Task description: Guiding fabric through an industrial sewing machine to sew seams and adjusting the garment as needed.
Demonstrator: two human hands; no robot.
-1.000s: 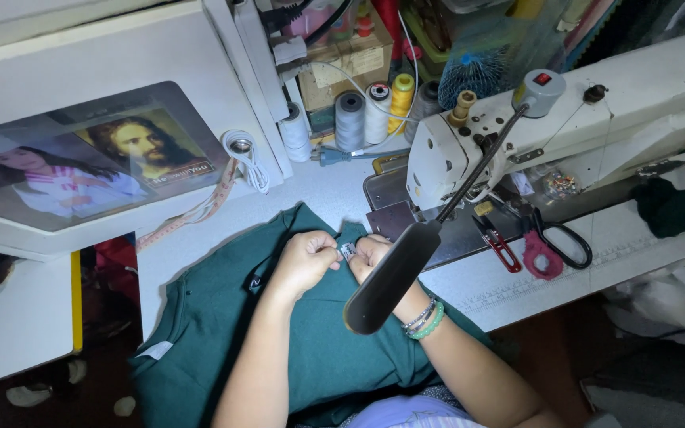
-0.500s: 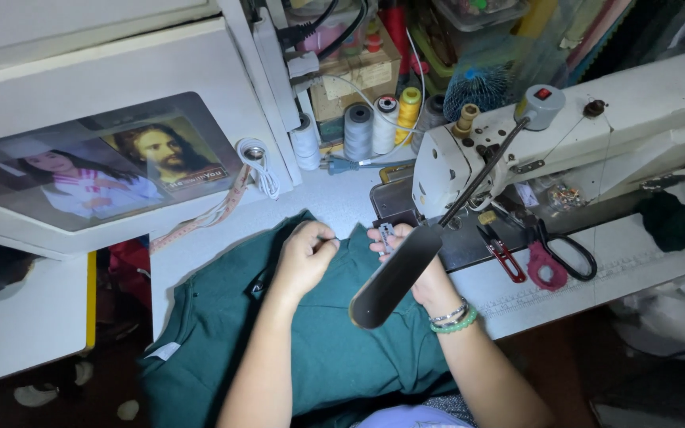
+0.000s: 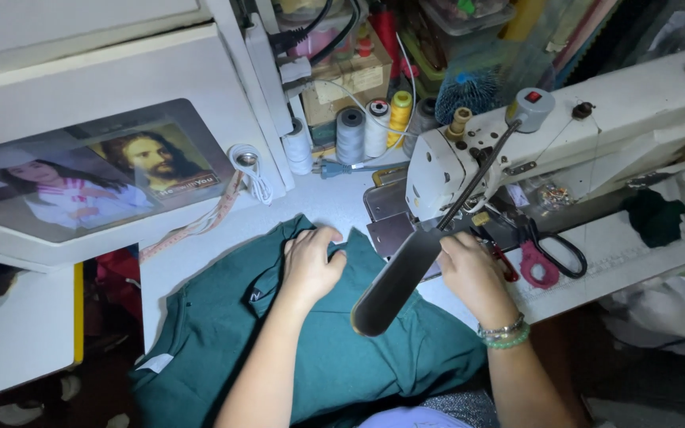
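Left hand (image 3: 311,265): lying flat on the dark green cotton garment (image 3: 311,349), fingers spread, pinning a fold, gripping nothing.
Right hand (image 3: 473,273): resting by the white sewing machine (image 3: 469,158); fingers hidden, hold cannot be told.
Garment: lying on the white counter (image 3: 327,202), hanging over its near edge.
Handling: fabric needs keeping flat.
Room: lamp arm (image 3: 406,273) and red-handled scissors (image 3: 537,257) are crowding the right; left is opener.
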